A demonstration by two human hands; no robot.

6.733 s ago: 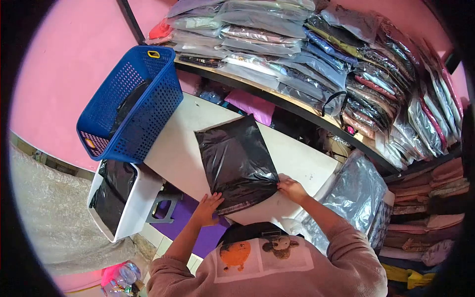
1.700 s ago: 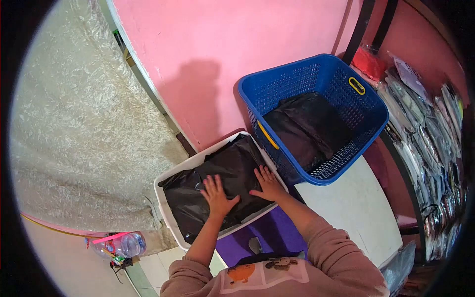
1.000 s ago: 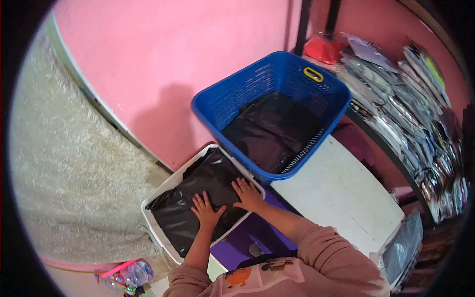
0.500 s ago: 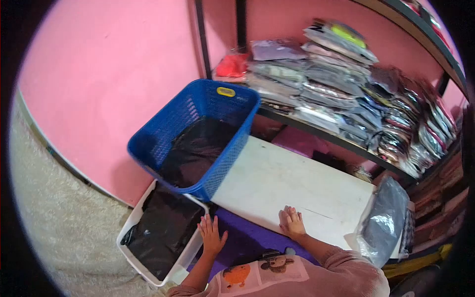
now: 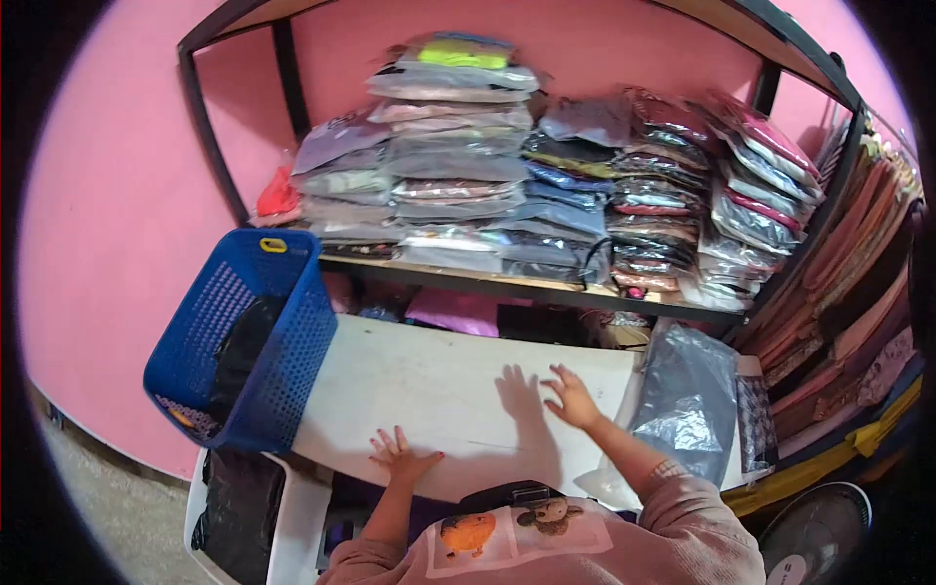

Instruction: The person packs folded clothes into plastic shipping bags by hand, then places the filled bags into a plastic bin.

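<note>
My left hand [image 5: 403, 458] rests on the near part of the white tabletop [image 5: 458, 390], its fingers spread and nothing in it. Over the table's right half, my right hand [image 5: 570, 398] is raised with fingers apart, casting a shadow on the surface; it holds nothing. Just right of it lies a dark item in a clear plastic bag [image 5: 687, 380]. The blue basket [image 5: 307, 361] stands at the table's left end with dark contents inside.
A white bin [image 5: 297, 507] with black plastic sits below the basket. Behind the table, a black-framed shelf [image 5: 546, 291] holds several stacks of bagged garments [image 5: 458, 146]. Clothes hang [image 5: 838, 283] at the right, above a round fan-like object [image 5: 819, 536].
The view has turned to the right. My left hand has moved from beside the white bin onto the tabletop. My right hand has shifted towards the plastic bag and its fingers have spread.
</note>
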